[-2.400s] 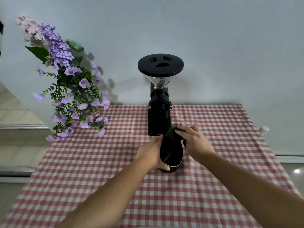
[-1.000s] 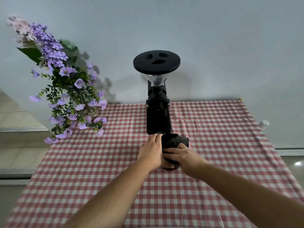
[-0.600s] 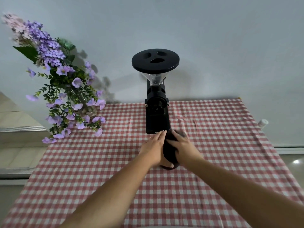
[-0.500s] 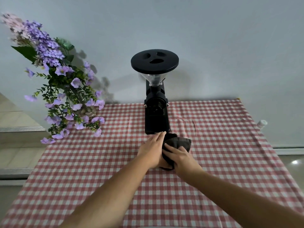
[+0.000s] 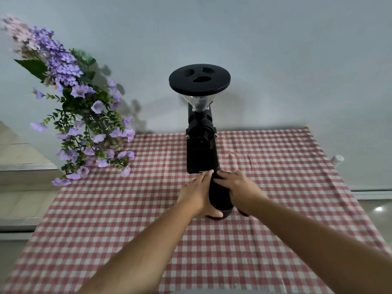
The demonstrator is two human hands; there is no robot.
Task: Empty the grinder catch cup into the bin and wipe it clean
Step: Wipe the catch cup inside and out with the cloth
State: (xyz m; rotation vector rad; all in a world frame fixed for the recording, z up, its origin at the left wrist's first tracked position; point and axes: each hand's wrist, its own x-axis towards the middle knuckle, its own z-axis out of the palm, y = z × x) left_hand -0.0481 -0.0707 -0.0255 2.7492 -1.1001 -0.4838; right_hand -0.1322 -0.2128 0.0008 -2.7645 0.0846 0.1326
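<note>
The black catch cup point(image 5: 219, 197) stands on the checked tablecloth just in front of the black grinder point(image 5: 201, 149). My left hand point(image 5: 196, 194) wraps the cup's left side and steadies it. My right hand point(image 5: 239, 187) lies over the cup's top and right side, pressing a dark cloth point(image 5: 244, 212) against it. Most of the cloth is hidden under the palm; only a dark edge shows below the wrist. The inside of the cup is covered. No bin is in view.
A vase of purple flowers point(image 5: 84, 115) leans over the table's back left corner. The red-and-white tablecloth point(image 5: 275, 219) covers the whole table against a pale wall. A small white bottle top point(image 5: 337, 159) shows past the right edge.
My right hand has kept rubbing the cloth around the cup, moving from its near side to over its top and right. The left hand stays on the cup.
</note>
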